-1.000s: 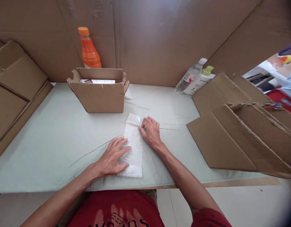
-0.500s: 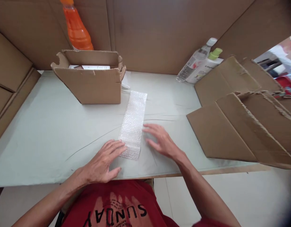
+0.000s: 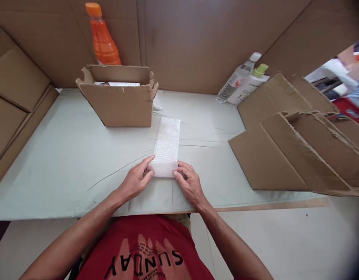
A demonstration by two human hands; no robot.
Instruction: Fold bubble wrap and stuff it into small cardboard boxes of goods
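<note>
A strip of clear bubble wrap (image 3: 167, 140) lies lengthwise on the pale green tabletop, its near end folded back over itself. My left hand (image 3: 135, 177) grips the left edge of that fold between thumb and fingers. At the opposite edge, my right hand (image 3: 189, 181) pinches the fold the same way, thumb toward me. Both hands rest low, close to the table surface.
Beyond the wrap stands an open cardboard box (image 3: 124, 105) with white items inside, and an orange bottle (image 3: 105, 42) behind it. A clear bottle (image 3: 237, 79) and a white bottle with green cap (image 3: 248, 87) lean at back right. Cardboard bins (image 3: 272, 159) stand right.
Both hands have come to the near end of the bubble wrap and taken its edges. That end is now folded over, so the strip looks shorter.
</note>
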